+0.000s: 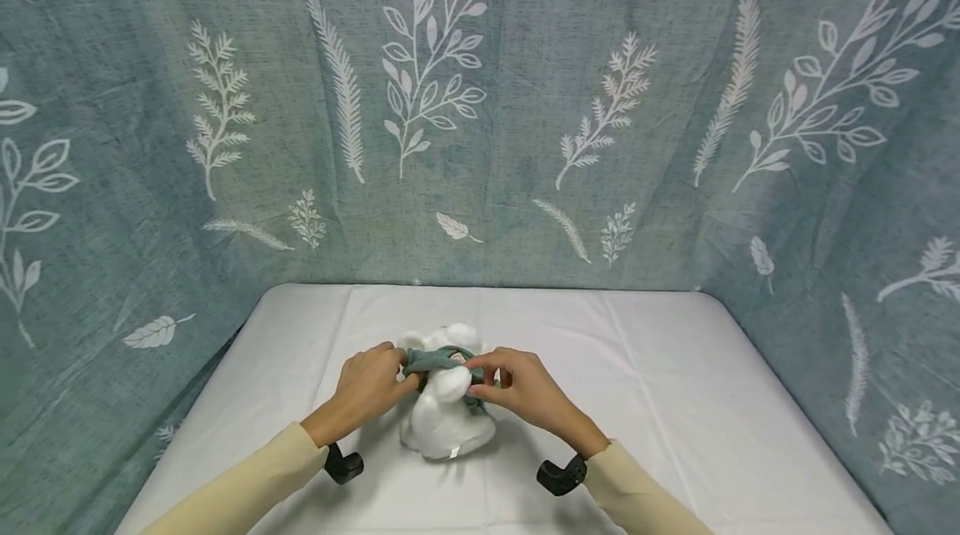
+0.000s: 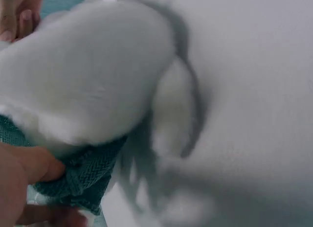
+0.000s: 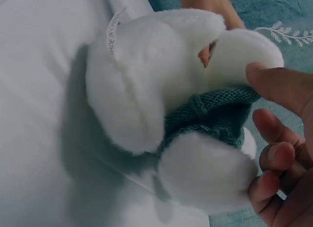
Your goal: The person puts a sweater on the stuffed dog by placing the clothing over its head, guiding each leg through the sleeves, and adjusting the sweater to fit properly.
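Note:
A white plush toy (image 1: 442, 422) lies on the table, with a green knitted garment (image 1: 431, 360) bunched around it. My left hand (image 1: 371, 385) grips the garment's left side; in the left wrist view its thumb (image 2: 46, 166) presses on the green knit (image 2: 83, 175). At the toy's right side is my right hand (image 1: 525, 385). In the right wrist view, its thumb (image 3: 274, 85) presses a white limb by the garment's edge, and curled fingers (image 3: 276, 153) sit near the lower limb (image 3: 205, 170). A white label (image 3: 114, 34) hangs from the toy's seam. The toy's face is hidden.
A white cloth covers the table (image 1: 652, 385), creased in long lines. Green-blue fabric (image 1: 480, 102) with white leaf prints hangs behind it and along both sides. A black camera (image 1: 343, 464) is strapped to the left wrist, another camera (image 1: 561, 477) to the right.

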### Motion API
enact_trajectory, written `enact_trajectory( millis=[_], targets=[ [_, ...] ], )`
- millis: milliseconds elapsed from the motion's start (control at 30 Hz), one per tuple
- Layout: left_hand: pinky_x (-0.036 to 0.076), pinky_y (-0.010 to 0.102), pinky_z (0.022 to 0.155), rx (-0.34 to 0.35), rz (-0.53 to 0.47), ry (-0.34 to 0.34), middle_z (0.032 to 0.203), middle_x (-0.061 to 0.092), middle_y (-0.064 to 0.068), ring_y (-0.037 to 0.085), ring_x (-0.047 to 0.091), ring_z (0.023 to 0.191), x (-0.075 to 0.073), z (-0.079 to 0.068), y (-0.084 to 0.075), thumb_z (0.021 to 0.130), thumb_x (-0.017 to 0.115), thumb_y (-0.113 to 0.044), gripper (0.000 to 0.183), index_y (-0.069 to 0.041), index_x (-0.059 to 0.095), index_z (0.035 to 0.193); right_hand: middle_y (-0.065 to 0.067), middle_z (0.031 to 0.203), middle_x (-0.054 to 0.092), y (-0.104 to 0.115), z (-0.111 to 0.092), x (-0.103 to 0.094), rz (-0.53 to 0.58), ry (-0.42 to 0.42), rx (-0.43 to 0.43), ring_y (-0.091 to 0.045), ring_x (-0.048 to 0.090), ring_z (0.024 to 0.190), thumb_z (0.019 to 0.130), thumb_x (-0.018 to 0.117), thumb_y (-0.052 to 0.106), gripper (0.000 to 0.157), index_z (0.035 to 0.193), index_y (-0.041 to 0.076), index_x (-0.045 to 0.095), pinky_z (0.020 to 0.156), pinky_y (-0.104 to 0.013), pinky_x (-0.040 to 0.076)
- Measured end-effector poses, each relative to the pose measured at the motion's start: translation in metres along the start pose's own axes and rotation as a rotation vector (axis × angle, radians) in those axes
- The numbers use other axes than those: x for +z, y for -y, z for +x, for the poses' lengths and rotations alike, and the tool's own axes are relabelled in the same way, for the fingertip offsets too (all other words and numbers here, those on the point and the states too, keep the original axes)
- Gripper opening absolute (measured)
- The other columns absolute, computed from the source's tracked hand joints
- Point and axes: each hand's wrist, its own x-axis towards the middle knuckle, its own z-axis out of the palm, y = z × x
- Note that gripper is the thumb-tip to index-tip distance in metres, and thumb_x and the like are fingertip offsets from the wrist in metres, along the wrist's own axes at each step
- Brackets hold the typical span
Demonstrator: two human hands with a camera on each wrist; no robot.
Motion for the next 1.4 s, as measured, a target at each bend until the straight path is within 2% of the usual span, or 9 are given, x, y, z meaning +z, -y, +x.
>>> enact_trajectory(
  millis=[67, 167, 300, 567, 733, 867, 1033, 1267, 1400],
  targets=[
    [0.038, 0.029, 0.049, 0.035, -0.068, -0.007, 0.076, 0.058, -0.002, 0.012, 0.044, 0.055, 0.001, 0.000, 0.000, 0.088, 0.074, -0.022, 0.008, -0.014, 0.076, 0.086, 0.014, 0.085, 0.061, 0.001, 0.001, 0.002, 0.010, 0.008, -0.021, -0.007, 0.046, 0.059, 0.091, 0.080, 0.032, 0.033, 0.123, 0.027, 0.074, 0.055, -0.025, 0.044],
    [0.039, 0.028, 0.053, 0.052, -0.171, -0.007, 0.080, 0.061, -0.001, 0.011, 0.045, 0.059, 0.001, 0.001, 0.000, 0.088, 0.073, -0.014, 0.009, -0.010, 0.078, 0.094, 0.012, 0.084, 0.060, 0.002, 0.005, 0.004, 0.016, 0.034, -0.039, -0.006, 0.046, 0.059, 0.090, 0.081, 0.032, 0.035, 0.124, 0.026, 0.074, 0.056, -0.024, 0.043],
    [0.039, 0.030, 0.058, 0.035, -0.244, 0.025, 0.081, 0.058, -0.003, 0.012, 0.046, 0.063, 0.003, 0.004, 0.002, 0.087, 0.075, -0.015, 0.005, -0.010, 0.075, 0.089, 0.012, 0.082, 0.058, 0.005, 0.010, 0.008, -0.019, 0.076, -0.041, -0.007, 0.047, 0.063, 0.090, 0.080, 0.033, 0.039, 0.127, 0.022, 0.074, 0.056, -0.023, 0.042],
    [0.036, 0.023, 0.049, 0.086, -0.366, 0.050, 0.065, 0.053, -0.008, 0.005, 0.043, 0.053, 0.001, 0.003, 0.001, 0.095, 0.069, -0.009, 0.009, -0.013, 0.068, 0.087, 0.013, 0.073, 0.046, 0.015, 0.019, 0.021, -0.281, 0.053, -0.111, -0.001, 0.040, 0.058, 0.095, 0.071, 0.048, 0.040, 0.125, 0.022, 0.076, 0.053, -0.021, 0.037],
    [0.042, 0.023, 0.053, 0.086, -0.486, 0.020, 0.080, 0.064, -0.005, 0.005, 0.049, 0.058, -0.006, -0.001, -0.003, 0.096, 0.065, -0.004, 0.008, -0.011, 0.069, 0.095, 0.015, 0.066, 0.045, 0.021, 0.028, 0.030, -0.395, -0.003, -0.171, 0.000, 0.040, 0.055, 0.095, 0.072, 0.047, 0.028, 0.106, 0.023, 0.081, 0.051, -0.020, 0.036],
    [0.051, 0.025, 0.061, 0.069, -0.581, 0.008, 0.094, 0.069, -0.001, 0.008, 0.061, 0.067, -0.010, -0.003, -0.004, 0.097, 0.061, -0.005, 0.010, -0.011, 0.068, 0.101, 0.016, 0.057, 0.043, 0.021, 0.032, 0.037, -0.413, -0.048, -0.125, 0.001, 0.039, 0.051, 0.095, 0.074, 0.044, 0.021, 0.088, 0.024, 0.075, 0.047, -0.021, 0.033],
    [0.049, 0.024, 0.055, 0.111, -0.555, -0.015, 0.091, 0.067, -0.005, 0.006, 0.059, 0.061, -0.013, -0.006, -0.006, 0.097, 0.061, -0.004, 0.012, -0.014, 0.066, 0.101, 0.016, 0.051, 0.034, 0.022, 0.034, 0.043, -0.395, -0.099, -0.019, -0.001, 0.030, 0.047, 0.095, 0.074, 0.042, 0.022, 0.083, 0.023, 0.076, 0.044, -0.021, 0.025],
    [0.044, 0.022, 0.054, 0.341, -0.353, 0.002, 0.086, 0.068, -0.006, 0.000, 0.048, 0.059, -0.019, -0.007, -0.019, 0.099, 0.065, -0.011, 0.013, -0.007, 0.069, 0.111, 0.013, 0.050, 0.034, 0.020, 0.040, 0.049, -0.429, -0.175, 0.070, -0.004, 0.032, 0.047, 0.090, 0.078, 0.031, 0.027, 0.067, 0.022, 0.067, 0.041, -0.021, 0.030],
    [0.042, 0.023, 0.052, 0.297, -0.371, 0.045, 0.086, 0.070, -0.006, 0.001, 0.045, 0.055, -0.022, -0.003, -0.015, 0.105, 0.061, -0.016, 0.021, -0.008, 0.073, 0.120, 0.012, 0.051, 0.042, 0.017, 0.041, 0.047, -0.343, -0.149, 0.072, -0.002, 0.035, 0.046, 0.092, 0.078, 0.028, 0.021, 0.074, 0.018, 0.074, 0.043, -0.021, 0.031]
  ],
)
